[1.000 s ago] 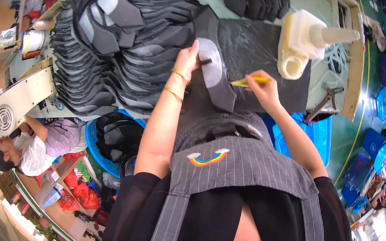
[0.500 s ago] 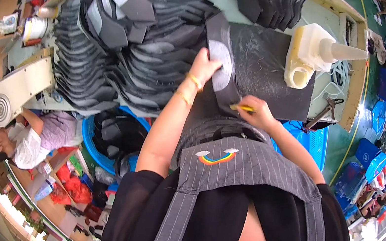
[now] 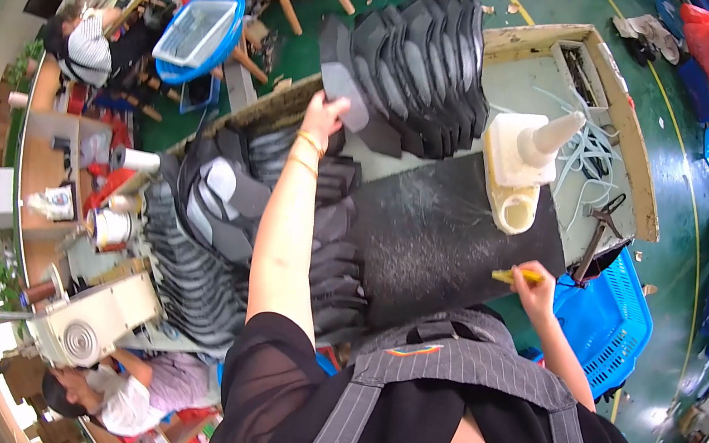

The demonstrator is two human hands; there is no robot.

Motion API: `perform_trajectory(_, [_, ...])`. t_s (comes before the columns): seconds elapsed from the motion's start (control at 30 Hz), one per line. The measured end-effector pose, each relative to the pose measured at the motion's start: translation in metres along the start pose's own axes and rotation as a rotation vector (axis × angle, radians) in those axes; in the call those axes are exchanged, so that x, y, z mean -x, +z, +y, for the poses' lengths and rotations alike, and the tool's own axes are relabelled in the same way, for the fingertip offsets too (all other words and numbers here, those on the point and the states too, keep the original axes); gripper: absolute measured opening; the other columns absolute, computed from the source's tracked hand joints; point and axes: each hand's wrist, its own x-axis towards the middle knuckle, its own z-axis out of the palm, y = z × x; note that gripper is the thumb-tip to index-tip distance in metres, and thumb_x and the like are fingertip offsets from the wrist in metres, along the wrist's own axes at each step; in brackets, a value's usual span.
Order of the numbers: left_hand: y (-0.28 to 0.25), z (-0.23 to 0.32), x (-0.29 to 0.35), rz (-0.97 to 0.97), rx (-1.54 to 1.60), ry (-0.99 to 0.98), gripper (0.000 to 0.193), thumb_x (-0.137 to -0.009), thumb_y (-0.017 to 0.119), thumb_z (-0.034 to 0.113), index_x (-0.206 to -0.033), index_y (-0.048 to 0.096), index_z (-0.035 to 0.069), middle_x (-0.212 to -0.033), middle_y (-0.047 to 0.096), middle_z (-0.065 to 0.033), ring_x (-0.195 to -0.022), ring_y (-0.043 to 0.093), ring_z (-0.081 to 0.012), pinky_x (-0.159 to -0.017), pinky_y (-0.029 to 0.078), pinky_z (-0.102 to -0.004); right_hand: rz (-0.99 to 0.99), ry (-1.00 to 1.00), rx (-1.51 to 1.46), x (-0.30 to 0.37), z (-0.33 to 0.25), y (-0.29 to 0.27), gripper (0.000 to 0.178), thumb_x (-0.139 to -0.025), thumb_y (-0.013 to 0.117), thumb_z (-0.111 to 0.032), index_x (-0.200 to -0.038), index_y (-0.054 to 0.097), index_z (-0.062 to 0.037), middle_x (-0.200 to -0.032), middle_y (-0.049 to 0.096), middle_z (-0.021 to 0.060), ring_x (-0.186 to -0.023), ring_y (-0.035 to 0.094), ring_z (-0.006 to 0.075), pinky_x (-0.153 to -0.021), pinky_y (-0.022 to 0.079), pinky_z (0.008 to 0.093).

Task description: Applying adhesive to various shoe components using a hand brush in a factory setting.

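Observation:
My left hand (image 3: 326,118) reaches forward, its fingers closed at the edge of a dark grey curved cut piece (image 3: 344,92) with a pale patch. That piece stands against the left end of a row of similar dark pieces (image 3: 424,62). My right hand (image 3: 533,294) pinches a slim yellow tool (image 3: 519,275); its exact kind is too small to make out. The tool's tip is above the right part of a black board (image 3: 435,234) with whitish smears. Beyond my right hand, a white bottle with a long nozzle (image 3: 520,159) is on the board.
Stacked dark pieces (image 3: 192,266) fill the table's left side. White tubing (image 3: 584,160) and a metal clamp-like tool (image 3: 597,235) lie at the right. A blue basket (image 3: 615,320) is beside the table. A co-worker (image 3: 119,388) sits by a cream machine (image 3: 97,321) at the left.
My left hand has moved forward with a dark piece from the board to the standing row. My right hand, still pinching the yellow tool, is now farther right. The view has shifted.

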Motion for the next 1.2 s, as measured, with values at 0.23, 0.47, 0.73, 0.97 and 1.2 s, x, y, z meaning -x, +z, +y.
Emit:
perform_trajectory(0.23, [0.046, -0.019, -0.037, -0.111, -0.131, 0.099, 0.050, -0.077, 0.068, 0.011, -0.120, 0.044, 0.004, -0.099, 0.059, -0.0054, -0.086, 0.060, -0.0177, -0.070, 0.052, -0.0330, 0.126, 0.137, -0.104, 0.034, 0.005, -0.001, 0.010, -0.082, 0.065, -0.006, -0.078, 0.059, -0.0004, -0.066, 0.057, 0.0021, -0.056, 0.055, 0.0067, -0.050, 0.043, 0.0203])
perform_trajectory(0.47, [0.115, 0.027, -0.042, 0.009, -0.555, 0.316, 0.037, -0.062, 0.070, 0.013, -0.095, 0.061, -0.003, -0.084, 0.065, -0.0122, -0.076, 0.063, -0.0203, -0.069, 0.051, -0.0336, 0.119, 0.151, -0.108, 0.013, -0.001, 0.004, 0.008, -0.085, 0.062, -0.007, -0.080, 0.059, -0.0015, -0.068, 0.057, 0.0007, -0.058, 0.052, 0.0062, -0.053, 0.041, 0.0200])
perform_trajectory(0.73, [0.093, 0.014, -0.006, 0.446, -0.476, 0.572, 0.086, -0.063, 0.075, 0.021, -0.129, 0.027, -0.008, -0.116, 0.048, -0.0264, -0.110, 0.048, -0.0372, -0.090, 0.044, -0.0387, -0.104, -0.010, -0.099, -0.010, -0.032, 0.018, 0.006, -0.088, 0.059, -0.007, -0.087, 0.059, -0.0010, -0.075, 0.059, 0.0017, -0.061, 0.055, 0.0063, -0.054, 0.047, 0.0189])
perform_trajectory(0.97, [-0.173, 0.000, 0.162, 1.095, -0.435, 0.438, 0.040, -0.080, 0.064, 0.024, -0.106, 0.054, -0.004, -0.102, 0.056, -0.0205, -0.093, 0.056, -0.0295, -0.080, 0.046, -0.0377, -0.460, -0.243, 0.181, -0.081, -0.107, 0.112, 0.029, -0.069, 0.059, -0.005, -0.097, 0.051, -0.0053, -0.072, 0.051, 0.0008, -0.069, 0.053, 0.0105, -0.061, 0.044, 0.0270])
perform_trajectory(1.2, [-0.291, -0.104, 0.207, 0.914, 0.675, -0.082, 0.048, -0.078, 0.066, 0.051, -0.098, 0.058, 0.008, -0.079, 0.057, -0.0009, -0.069, 0.052, -0.0123, -0.066, 0.040, -0.0254, -0.980, -0.551, 0.726, -0.131, -0.223, 0.382, 0.037, -0.074, 0.061, -0.039, -0.094, 0.059, -0.0086, -0.077, 0.064, 0.0138, -0.075, 0.062, 0.0339, -0.065, 0.049, 0.0422])
